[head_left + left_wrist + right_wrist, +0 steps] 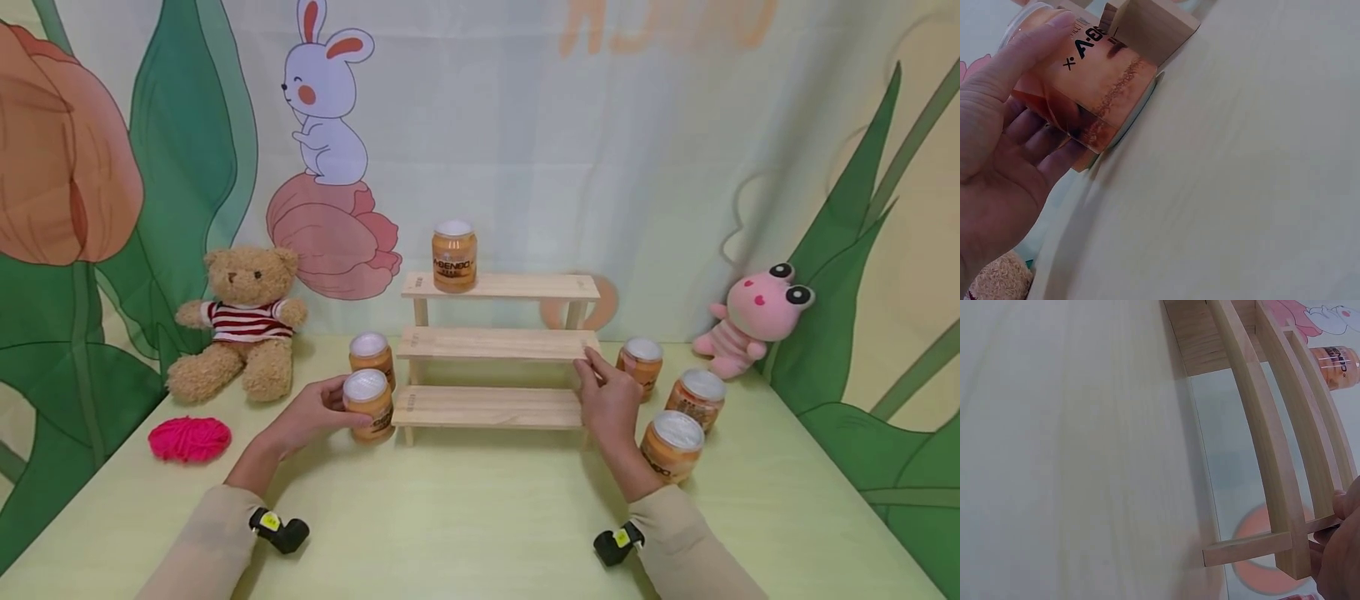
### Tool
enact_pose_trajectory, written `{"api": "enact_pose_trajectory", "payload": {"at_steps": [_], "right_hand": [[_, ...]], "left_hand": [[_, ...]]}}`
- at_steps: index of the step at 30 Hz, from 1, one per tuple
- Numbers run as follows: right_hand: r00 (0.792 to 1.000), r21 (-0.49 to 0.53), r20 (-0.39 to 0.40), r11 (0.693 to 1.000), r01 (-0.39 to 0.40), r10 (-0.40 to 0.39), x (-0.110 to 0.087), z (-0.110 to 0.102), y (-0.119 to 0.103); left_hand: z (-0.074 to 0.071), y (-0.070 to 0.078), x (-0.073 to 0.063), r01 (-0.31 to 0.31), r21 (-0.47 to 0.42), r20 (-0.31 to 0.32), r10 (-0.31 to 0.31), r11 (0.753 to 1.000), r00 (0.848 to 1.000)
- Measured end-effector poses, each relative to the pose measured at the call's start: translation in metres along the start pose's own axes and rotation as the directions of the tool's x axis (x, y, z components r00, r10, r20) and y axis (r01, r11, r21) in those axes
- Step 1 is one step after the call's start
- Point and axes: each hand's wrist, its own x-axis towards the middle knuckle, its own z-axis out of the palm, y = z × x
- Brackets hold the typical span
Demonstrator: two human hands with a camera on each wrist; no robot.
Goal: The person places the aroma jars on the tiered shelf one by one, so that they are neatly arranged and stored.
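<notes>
My left hand (318, 417) holds a jar (368, 404) with an orange label and a clear lid, fingers and thumb around its side. In the left wrist view this jar (1094, 87) is upright, its base at the tabletop. Behind it is another jar (371, 354), left of a three-step wooden stand (498, 342). With fingers bent, my right hand (611, 400) grips the stand's right end near the middle step; in the right wrist view the fingers (1338, 550) are partly cut off. One jar (454, 257) stands on the top step, towards its left end.
Three more jars stand right of the stand, the nearest jar (672, 450) close to my right forearm. A teddy bear (243, 325) and pink yarn (190, 439) lie at left. A pink frog plush (753, 321) sits at back right. A printed curtain (510, 150) hangs behind the table (465, 517).
</notes>
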Motion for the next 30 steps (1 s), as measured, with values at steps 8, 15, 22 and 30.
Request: {"api": "enact_pose_trajectory", "payload": {"at_steps": [8, 15, 22, 30], "right_hand": [[1.0, -0.011, 0.017, 1.0, -0.018, 0.018, 0.0, -0.001, 0.0], [0.999, -0.01, 0.024, 0.999, -0.041, 0.041, -0.001, 0.0, -0.001], [1.0, -0.007, 0.015, 1.0, -0.026, 0.026, 0.0, 0.0, -0.001], [1.0, -0.011, 0.014, 1.0, -0.013, 0.013, 0.0, 0.0, 0.0]], "left_hand": [[0.0, -0.002, -0.001, 0.008, 0.015, -0.001, -0.008, 1.0, 1.0], [-0.007, 0.003, -0.004, -0.012, 0.059, -0.001, 0.012, 0.998, 1.0], [-0.012, 0.025, -0.008, -0.015, 0.034, -0.011, 0.016, 0.999, 1.0], [-0.009, 0.041, -0.009, -0.018, 0.068, -0.036, 0.021, 0.998, 0.999]]}}
